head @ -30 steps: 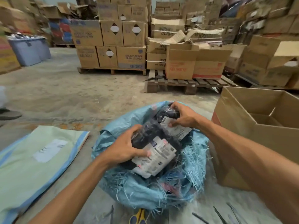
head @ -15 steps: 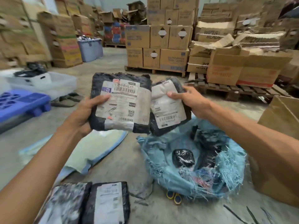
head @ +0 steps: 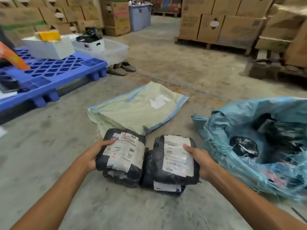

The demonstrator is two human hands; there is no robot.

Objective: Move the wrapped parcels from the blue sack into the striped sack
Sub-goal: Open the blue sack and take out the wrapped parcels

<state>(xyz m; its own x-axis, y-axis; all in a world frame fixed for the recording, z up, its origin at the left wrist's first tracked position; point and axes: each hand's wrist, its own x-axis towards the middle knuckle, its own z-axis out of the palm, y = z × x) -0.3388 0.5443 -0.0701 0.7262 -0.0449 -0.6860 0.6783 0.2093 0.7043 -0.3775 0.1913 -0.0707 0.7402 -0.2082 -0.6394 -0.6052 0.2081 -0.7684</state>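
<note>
Left hand (head: 90, 156) grips one parcel (head: 124, 153), right hand (head: 201, 161) grips a second parcel (head: 176, 158).
I count two more beneath, one striped sack (head: 132, 110), one blue sack (head: 249, 113).

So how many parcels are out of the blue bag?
4. The left hand holds one parcel, the right hand another, and a lower parcel lies under each. More sit in the blue sack, some maybe hidden.
</note>
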